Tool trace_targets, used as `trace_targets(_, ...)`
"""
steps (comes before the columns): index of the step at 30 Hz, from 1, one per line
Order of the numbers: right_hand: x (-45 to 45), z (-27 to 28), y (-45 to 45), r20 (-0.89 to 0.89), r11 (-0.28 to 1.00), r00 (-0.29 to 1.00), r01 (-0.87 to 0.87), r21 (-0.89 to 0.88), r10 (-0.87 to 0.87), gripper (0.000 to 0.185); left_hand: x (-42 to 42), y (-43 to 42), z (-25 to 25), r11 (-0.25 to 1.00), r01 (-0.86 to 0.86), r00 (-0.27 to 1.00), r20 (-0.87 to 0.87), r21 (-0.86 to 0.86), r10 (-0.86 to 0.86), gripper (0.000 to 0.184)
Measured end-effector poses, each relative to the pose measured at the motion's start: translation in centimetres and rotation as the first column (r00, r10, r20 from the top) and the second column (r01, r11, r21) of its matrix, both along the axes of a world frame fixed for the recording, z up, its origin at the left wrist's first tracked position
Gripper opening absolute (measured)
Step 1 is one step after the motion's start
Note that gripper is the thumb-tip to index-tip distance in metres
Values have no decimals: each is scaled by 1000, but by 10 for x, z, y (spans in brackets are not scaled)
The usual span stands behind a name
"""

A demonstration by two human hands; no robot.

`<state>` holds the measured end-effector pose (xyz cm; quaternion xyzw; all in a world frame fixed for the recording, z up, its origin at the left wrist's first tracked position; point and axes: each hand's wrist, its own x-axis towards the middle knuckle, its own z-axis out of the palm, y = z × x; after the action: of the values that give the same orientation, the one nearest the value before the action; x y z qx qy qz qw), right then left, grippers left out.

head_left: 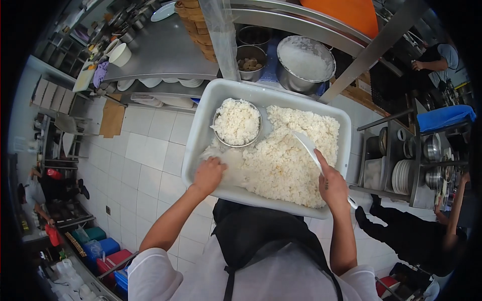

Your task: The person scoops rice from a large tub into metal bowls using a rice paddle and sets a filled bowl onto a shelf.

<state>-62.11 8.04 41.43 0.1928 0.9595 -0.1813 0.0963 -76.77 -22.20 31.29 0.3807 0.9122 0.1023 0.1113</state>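
A large white plastic tub (188, 155) in front of me holds a wide layer of cooked white rice (286, 160). At its back left sits a round metal bowl (236, 144) heaped with rice. My right hand (331, 183) is wrapped round the handle of a long white serving spoon (309, 146), whose head points into the rice. Over the tub's front left part, my left hand (208, 175) has its fingers curled on a cloudy, clear plastic bag (231, 168), which lies low against the rice. The bag's exact outline is hard to make out.
Behind the tub stand a big metal pot (306, 62) with whitish contents and a smaller pot (251, 65). A steel counter (165, 50) is at back left. Plates (401, 176) fill a rack at right. Other people work at both sides, one in black trousers (406, 231) nearby.
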Motion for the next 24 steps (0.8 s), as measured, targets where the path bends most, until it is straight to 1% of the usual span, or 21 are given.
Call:
trace_targets(1, 4, -2, -1, -3, 1000, 1000, -1, -4, 1, 69, -1, -9, -5, 962, 5, 999, -30, -273, -13, 24)
trace_targets(2, 7, -4, -3, -64, 1000, 998, 2, -31, -4, 68, -1, -16, -9, 961, 6, 999, -35, -276, -16, 24)
trace_targets(3, 12, -7, -4, -128, 999, 992, 7, -54, -14, 66, -1, -21, -11, 936, -38, 998, 35, -350, 54, 21)
trace_targets(4, 16, -12, -5, -151, 999, 988, 16, -42, -22, 66, -6, -23, -15, 907, -78, 989, 84, -414, 123, 21)
trace_targets(6, 20, -25, -4, -106, 977, 993, 29, -212, -53, 62, -10, -36, -46, 923, -25, 983, 160, -384, 93, 22)
trace_targets(8, 27, -28, -3, -113, 968, 990, 49, -248, -79, 58, -16, -25, -11, 929, 47, 955, 289, -367, 66, 25)
trace_targets(9, 30, -25, -2, -120, 963, 987, 70, -260, -104, 54, -16, -28, 5, 976, 36, 965, 261, -215, 22, 24)
trace_targets(10, 35, -21, -2, -119, 957, 985, 89, -276, -126, 51, -15, -30, 22, 998, 34, 972, 235, -60, -19, 24)
trace_targets(11, 38, -19, 0, -149, 959, 979, 94, -267, -137, 51, -15, -25, 48, 998, -23, 946, 322, -58, 41, 21)
trace_targets(12, 42, -17, 2, -134, 931, 975, 123, -343, -178, 48, -16, -20, 66, 995, -81, 907, 409, -62, 100, 17)
trace_targets(13, 44, -18, 5, -118, 896, 969, 148, -418, -215, 45, -21, -18, 65, 996, -73, 918, 386, -51, 87, 17)
trace_targets(15, 49, -27, 7, -140, 906, 961, 168, -388, -238, 43, -24, -23, 52, 984, -156, 802, 571, -86, 177, 11)
trace_targets(16, 51, -32, 8, -135, 912, 958, 189, -363, -252, 42, -22, -25, 41, 985, -150, 810, 562, -81, 169, 11)
trace_targets(17, 54, -35, 8, -125, 910, 958, 199, -363, -259, 40, -19, -28, 27, 993, -91, 893, 436, -69, 112, 11)
trace_targets(18, 56, -39, 9, -123, 906, 956, 207, -368, -268, 40, -17, -27, 27, 997, -31, 950, 307, -69, 51, 11)
trace_targets(19, 58, -44, 9, -167, 888, 943, 200, -414, -289, 39, -14, -23, 25, 989, -99, 926, 354, -113, 133, 14)
trace_targets(20, 61, -46, 9, -207, 869, 928, 190, -457, -311, 38, -13, -23, 25, 989, -93, 925, 356, -119, 130, 14)
trace_targets(22, 63, -46, 10, -196, 864, 927, 201, -461, -320, 37, -12, -19, 38, 993, -63, 857, 504, -97, 104, 20)
trace_targets(23, 63, -45, 11, -189, 862, 927, 206, -463, -323, 36, -13, -18, 45, 993, -59, 854, 509, -104, 104, 20)
trace_targets(24, 63, -42, 11, -180, 858, 928, 211, -468, -327, 36, -15, -18, 52, 993, -118, 797, 597, 8, 90, 22)
